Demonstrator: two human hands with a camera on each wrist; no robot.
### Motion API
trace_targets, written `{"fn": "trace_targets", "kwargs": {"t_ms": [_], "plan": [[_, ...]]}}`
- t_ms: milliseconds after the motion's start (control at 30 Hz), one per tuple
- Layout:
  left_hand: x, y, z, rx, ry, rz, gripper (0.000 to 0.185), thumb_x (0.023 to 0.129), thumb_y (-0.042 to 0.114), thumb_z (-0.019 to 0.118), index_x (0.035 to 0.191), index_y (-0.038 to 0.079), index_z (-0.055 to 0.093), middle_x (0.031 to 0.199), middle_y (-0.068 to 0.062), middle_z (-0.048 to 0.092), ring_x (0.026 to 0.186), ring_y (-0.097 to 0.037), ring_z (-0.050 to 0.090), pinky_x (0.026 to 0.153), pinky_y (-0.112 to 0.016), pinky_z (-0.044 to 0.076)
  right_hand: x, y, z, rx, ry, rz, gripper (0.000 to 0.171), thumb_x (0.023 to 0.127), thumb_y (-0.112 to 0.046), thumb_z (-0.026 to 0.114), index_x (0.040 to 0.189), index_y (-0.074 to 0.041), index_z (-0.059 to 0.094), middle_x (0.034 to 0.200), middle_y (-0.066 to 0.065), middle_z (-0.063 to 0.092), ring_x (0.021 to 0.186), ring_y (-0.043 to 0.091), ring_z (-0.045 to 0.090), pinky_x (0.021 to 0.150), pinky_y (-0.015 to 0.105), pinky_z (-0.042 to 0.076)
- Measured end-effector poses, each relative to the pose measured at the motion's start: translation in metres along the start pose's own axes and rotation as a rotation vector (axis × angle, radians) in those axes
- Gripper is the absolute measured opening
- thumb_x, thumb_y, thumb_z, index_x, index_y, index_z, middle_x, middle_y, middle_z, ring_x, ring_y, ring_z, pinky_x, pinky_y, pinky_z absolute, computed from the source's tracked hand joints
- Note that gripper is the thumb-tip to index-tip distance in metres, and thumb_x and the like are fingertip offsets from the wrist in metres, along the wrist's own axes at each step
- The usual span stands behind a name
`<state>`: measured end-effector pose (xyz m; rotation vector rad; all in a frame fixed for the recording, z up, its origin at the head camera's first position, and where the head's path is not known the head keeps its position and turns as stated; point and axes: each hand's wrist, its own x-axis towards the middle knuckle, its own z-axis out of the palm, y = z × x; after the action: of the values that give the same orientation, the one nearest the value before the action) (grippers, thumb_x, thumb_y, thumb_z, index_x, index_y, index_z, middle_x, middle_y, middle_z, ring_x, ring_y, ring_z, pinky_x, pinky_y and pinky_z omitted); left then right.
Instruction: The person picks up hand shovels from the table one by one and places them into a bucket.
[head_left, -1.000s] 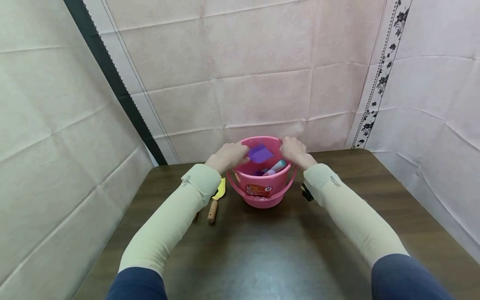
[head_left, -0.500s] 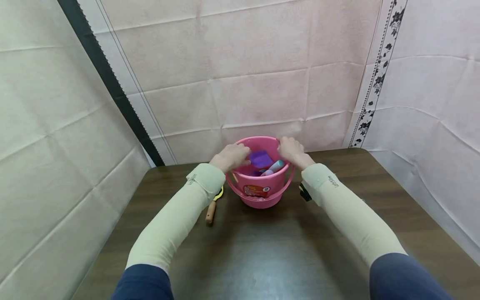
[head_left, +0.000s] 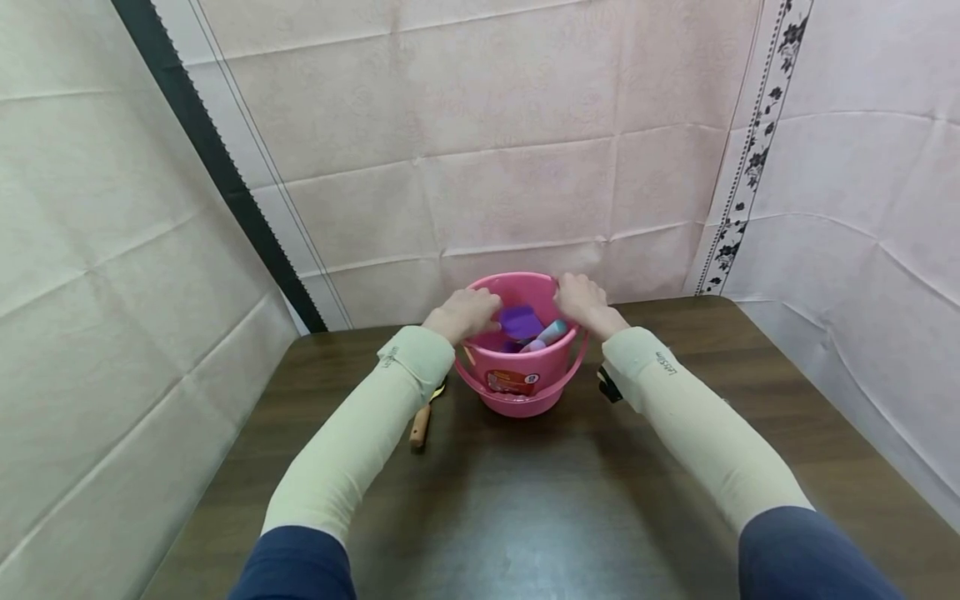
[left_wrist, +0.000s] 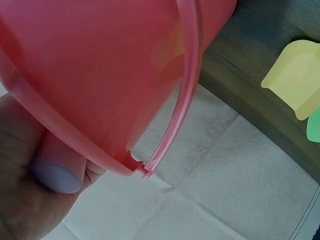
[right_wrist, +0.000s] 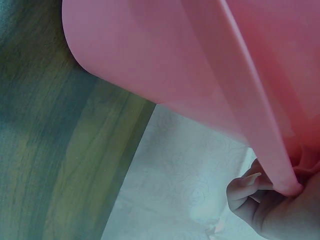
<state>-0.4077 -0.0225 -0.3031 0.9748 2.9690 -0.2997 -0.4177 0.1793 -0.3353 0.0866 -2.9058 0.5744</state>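
A pink bucket [head_left: 517, 367] with its handle hanging down in front stands at the back of the table. At its left rim my left hand [head_left: 461, 315] grips a toy shovel by a thick round handle [left_wrist: 59, 175], whose lavender end shows in the left wrist view. The shovel's purple blade [head_left: 520, 322] is inside the bucket. My right hand [head_left: 582, 300] holds the right rim, fingers curled beside the handle's joint [right_wrist: 290, 187]. Also inside the bucket lies a thing with a teal and lavender handle [head_left: 552, 332].
Left of the bucket, partly under my left forearm, lies a trowel with a wooden handle [head_left: 420, 427]. A yellow blade [left_wrist: 295, 75] and a green edge [left_wrist: 314, 127] show in the left wrist view. A cloth wall [head_left: 525, 192] rises behind the table.
The purple blade has sunk lower into the bucket, and my left hand has shifted slightly right and down. My left forearm now covers more of the trowel. The right hand stays at the rim.
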Motion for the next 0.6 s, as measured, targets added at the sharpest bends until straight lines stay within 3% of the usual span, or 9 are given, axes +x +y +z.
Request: {"fn": "trace_targets", "kwargs": {"t_ms": [300, 600], "plan": [[0.003, 0.002, 0.004, -0.030, -0.037, -0.027, 0.018, 0.092, 0.028, 0.064, 0.097, 0.010, 0.063, 0.095, -0.006, 0.064, 0.093, -0.021, 0.060, 0.088, -0.036, 0.048, 0.001, 0.000, 0.001, -0.001, -0.009, -0.005, 0.029, 0.097, -0.018, 0.038, 0.115, -0.013, 0.060, 0.103, 0.015, 0.065, 0.094, 0.034, 0.062, 0.076, 0.051, 0.047], [0.011, 0.010, 0.011, -0.058, -0.055, -0.042, 0.020, 0.092, 0.027, 0.064, 0.103, 0.011, 0.062, 0.101, -0.006, 0.065, 0.096, -0.022, 0.062, 0.089, -0.037, 0.048, 0.000, 0.002, 0.001, 0.010, 0.004, -0.001, 0.033, 0.098, -0.018, 0.039, 0.123, -0.013, 0.059, 0.103, 0.014, 0.065, 0.094, 0.033, 0.062, 0.077, 0.051, 0.048]]}}
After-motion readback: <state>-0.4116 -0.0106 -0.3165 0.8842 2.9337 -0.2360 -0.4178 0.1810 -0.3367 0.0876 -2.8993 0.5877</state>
